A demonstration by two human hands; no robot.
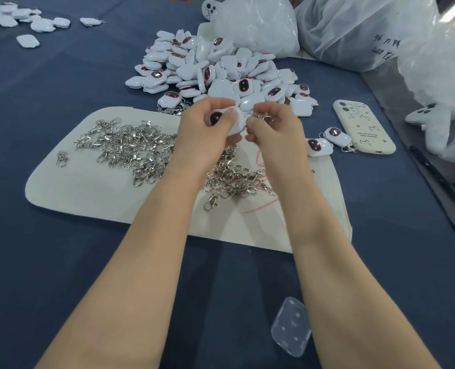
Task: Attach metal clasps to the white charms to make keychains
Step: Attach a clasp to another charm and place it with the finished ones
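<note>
At frame centre the left hand grips one white charm, long axis running left to right, its right end just beside the metal clasp pinched by the right hand; actual contact cannot be confirmed.

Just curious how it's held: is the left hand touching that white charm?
Touching. The head view shows the left hand gripping the white charm between thumb and fingers.
</note>
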